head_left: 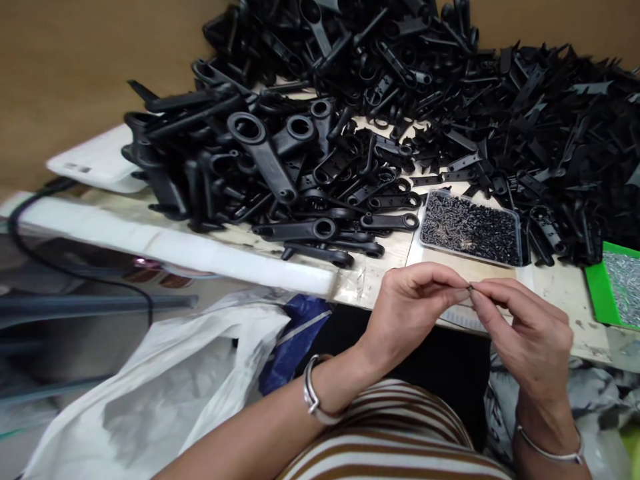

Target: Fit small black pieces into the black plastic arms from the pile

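Note:
My left hand (407, 307) and my right hand (530, 333) meet at the fingertips just over the table's front edge. Both are closed in a pinch around a tiny dark piece (471, 288); its exact kind is too small to make out. Right behind the fingers stands a shallow clear plastic box (470, 261) filled with small black parts (465, 223). Black plastic arm-shaped parts with ring ends, such as one long piece (267, 160), lie heaped beyond the box and to its left.
At the right edge sits a green tray (597, 293) of small silvery metal pieces (625, 283). More black parts (545, 120) pile up at the back right. A white device (95, 160) with a black cable (75, 270) is at the left. A white bag (165, 380) hangs below the padded table edge (175, 243).

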Action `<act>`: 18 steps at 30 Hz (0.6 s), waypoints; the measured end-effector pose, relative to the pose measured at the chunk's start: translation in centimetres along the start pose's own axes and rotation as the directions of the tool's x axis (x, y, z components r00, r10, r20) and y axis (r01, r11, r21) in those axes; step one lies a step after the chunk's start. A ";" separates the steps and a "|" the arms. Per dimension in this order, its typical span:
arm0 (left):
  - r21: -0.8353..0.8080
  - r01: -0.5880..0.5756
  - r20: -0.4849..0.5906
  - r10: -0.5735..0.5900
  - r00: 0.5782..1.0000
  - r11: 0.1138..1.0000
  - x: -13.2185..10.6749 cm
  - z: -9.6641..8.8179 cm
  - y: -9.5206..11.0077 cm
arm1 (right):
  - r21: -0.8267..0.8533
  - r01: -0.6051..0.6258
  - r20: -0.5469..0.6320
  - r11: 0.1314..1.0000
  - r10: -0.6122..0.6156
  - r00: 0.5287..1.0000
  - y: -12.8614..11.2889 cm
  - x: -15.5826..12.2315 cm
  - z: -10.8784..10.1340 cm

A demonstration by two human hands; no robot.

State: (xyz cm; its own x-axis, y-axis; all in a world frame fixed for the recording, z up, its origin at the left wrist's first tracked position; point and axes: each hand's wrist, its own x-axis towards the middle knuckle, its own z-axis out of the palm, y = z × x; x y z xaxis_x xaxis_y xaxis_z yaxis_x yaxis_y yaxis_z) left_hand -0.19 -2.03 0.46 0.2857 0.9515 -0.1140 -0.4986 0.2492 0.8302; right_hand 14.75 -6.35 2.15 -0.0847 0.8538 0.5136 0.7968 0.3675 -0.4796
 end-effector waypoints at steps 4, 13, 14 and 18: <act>0.076 -0.074 0.013 0.073 0.997 0.994 -0.1 -0.2 -0.2 | 0.041 -0.037 0.040 0.999 0.035 0.999 0.2 0.2 -0.2; 0.328 -0.214 0.103 0.190 0.976 0.920 0.0 -0.7 -0.2 | 0.020 -0.105 -0.040 0.994 0.105 0.994 -0.3 0.5 0.7; 0.399 -0.262 0.146 0.221 0.964 0.879 -0.1 -1.0 0.0 | 0.025 -0.116 -0.049 0.993 0.117 0.992 -0.3 0.5 0.7; 0.715 -0.571 0.430 0.389 0.815 0.404 -0.6 -2.8 1.4 | 0.012 -0.129 -0.015 0.992 0.130 0.991 0.5 -0.1 0.7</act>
State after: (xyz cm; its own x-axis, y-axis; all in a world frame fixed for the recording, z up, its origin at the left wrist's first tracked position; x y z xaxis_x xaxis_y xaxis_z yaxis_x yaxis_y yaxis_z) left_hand -3.32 -1.72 0.15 0.3907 0.7945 0.4649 0.2209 -0.5712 0.7905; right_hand 14.75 -5.95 1.35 0.0284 0.8886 0.4578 0.7938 0.2583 -0.5506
